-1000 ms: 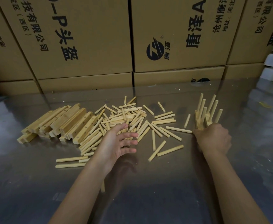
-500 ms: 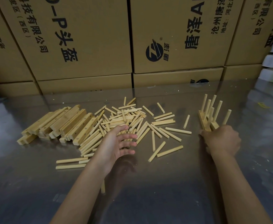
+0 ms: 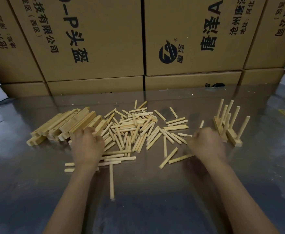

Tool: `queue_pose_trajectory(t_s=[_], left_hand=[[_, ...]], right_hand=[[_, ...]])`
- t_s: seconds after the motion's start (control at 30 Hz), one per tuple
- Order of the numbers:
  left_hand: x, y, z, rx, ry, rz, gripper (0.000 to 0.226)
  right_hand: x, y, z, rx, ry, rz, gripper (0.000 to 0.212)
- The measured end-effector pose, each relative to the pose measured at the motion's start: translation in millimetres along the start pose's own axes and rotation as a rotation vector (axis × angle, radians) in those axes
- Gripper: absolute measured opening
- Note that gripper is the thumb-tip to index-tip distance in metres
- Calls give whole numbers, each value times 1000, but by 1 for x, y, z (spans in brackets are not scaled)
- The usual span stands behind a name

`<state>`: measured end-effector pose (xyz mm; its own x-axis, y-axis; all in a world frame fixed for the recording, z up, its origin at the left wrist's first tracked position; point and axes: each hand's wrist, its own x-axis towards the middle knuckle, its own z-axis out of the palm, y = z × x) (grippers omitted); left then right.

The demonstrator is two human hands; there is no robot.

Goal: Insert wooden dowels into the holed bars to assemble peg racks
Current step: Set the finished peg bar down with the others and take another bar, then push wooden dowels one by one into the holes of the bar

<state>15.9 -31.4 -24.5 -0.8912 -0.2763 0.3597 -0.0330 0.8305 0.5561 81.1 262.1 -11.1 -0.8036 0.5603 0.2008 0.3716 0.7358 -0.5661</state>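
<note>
"头盔" on cardboard box [image 3: 94,39]

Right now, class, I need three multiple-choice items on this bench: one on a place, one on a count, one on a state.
1. Where do the finished peg racks stand?
A. right of the loose dowels
B. on the cardboard boxes
C. under the holed bars

2. How many hands are in view?
A. one
B. two
C. none

3. How do the racks' dowels stand?
A. lying flat
B. snapped
C. upright

Key: 1 A, the racks sit at the right end of the table. 2 B, left hand and right hand. 3 C, they rise from their bars.
</note>
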Motion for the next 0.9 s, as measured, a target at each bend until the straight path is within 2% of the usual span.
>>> queue_pose_trajectory(t_s=[0.07, 0.2, 0.33, 0.5, 0.57, 0.63, 0.73, 0.83, 0.9], left_hand=[[2, -6, 0, 89, -28, -12, 40], [3, -6, 1, 89, -20, -20, 40], [1, -1, -1, 99, 17, -34, 30], [0, 5, -8, -78, 117, -26, 37], [0, 13, -12, -214, 136, 32, 37], [-5, 29, -15, -390, 116, 53, 35], [-24, 57, -12, -668, -20, 84, 36], [-47, 74, -3, -753, -159, 223, 39], [-59, 79, 3, -655, -207, 338, 39]], right_hand=[[-8, -8, 6, 6, -9, -71, 28], [-16, -15, 15, 23, -13, -141, 32], [-18, -17, 19, 63, -10, -173, 35], [-20, -21, 21, 137, 3, -192, 41], [-21, -27, 22, 278, -80, -186, 43], [-25, -34, 18, 549, -288, -137, 40], [-34, -44, 11, 871, -538, -48, 27], [-38, -50, 11, 1049, -617, -16, 25], [-39, -52, 11, 1110, -603, 8, 25]])
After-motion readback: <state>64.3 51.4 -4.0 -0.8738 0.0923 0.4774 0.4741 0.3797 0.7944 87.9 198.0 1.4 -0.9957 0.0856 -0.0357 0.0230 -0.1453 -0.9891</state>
